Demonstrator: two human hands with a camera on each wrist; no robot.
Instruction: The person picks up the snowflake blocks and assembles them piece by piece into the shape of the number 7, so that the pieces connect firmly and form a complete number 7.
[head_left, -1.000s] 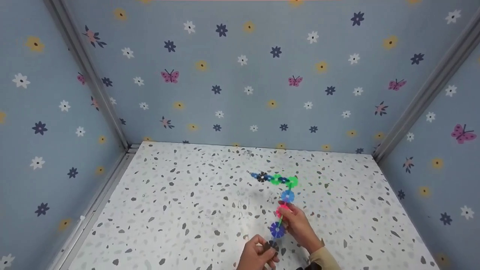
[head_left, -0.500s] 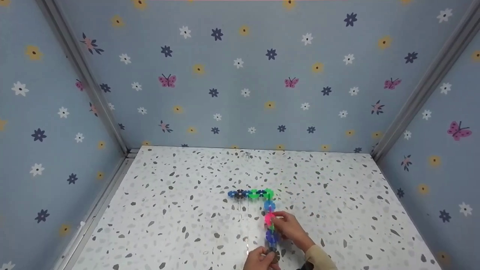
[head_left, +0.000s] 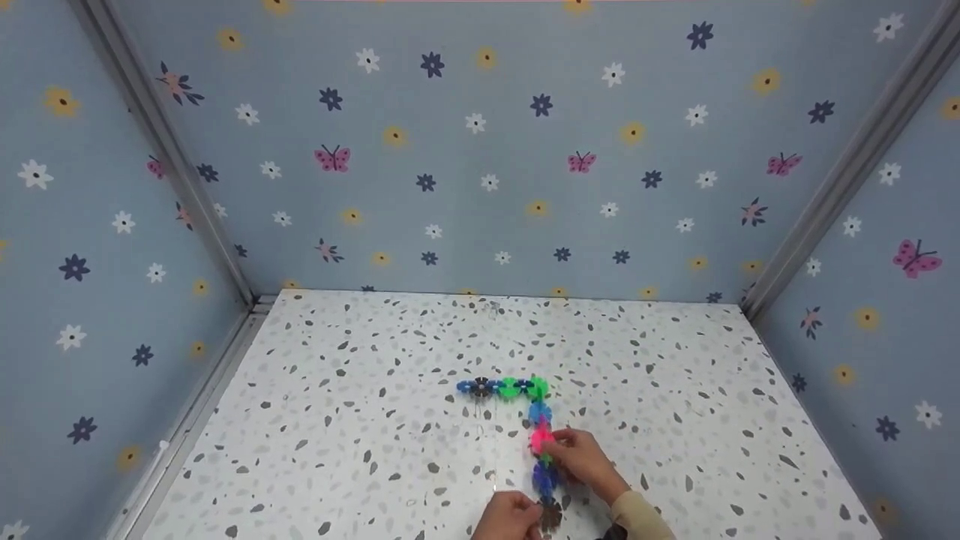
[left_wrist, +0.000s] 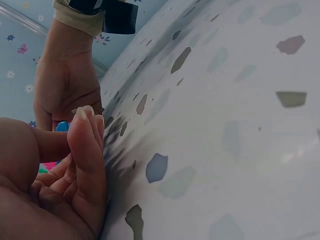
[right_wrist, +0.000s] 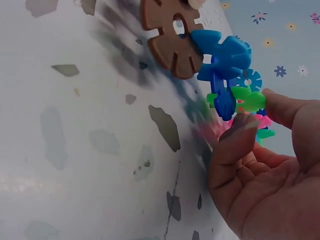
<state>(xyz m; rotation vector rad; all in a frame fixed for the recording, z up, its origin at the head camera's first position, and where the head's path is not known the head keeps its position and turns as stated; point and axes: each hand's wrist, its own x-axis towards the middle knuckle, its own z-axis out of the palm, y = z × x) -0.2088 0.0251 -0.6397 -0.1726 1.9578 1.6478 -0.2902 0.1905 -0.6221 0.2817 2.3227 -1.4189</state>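
Note:
An L-shaped chain of plastic snowflake discs (head_left: pixel 538 411) lies on the speckled tabletop (head_left: pixel 360 435), with a blue, black and green arm running left at its far end. My right hand (head_left: pixel 556 448) pinches the chain at the pink and green discs (right_wrist: pixel 246 100) between thumb and forefinger. My left hand (head_left: pixel 517 516) holds the brown end disc (head_left: pixel 552 514) at the near edge. In the right wrist view the brown disc (right_wrist: pixel 172 37) joins blue discs (right_wrist: pixel 225 55). The left wrist view shows my left fingers (left_wrist: pixel 86 142) curled beside the right hand (left_wrist: pixel 65 85); the chain is mostly hidden there.
Blue walls (head_left: pixel 480 150) printed with flowers and butterflies close in the table on three sides, with metal corner rails (head_left: pixel 172 165). A sleeve and black wrist strap (left_wrist: pixel 117 15) sit on the right arm.
The chain came down from a tilted position and swung left, and it now lies flat on the table. Both hands kept their hold and shifted slightly left.

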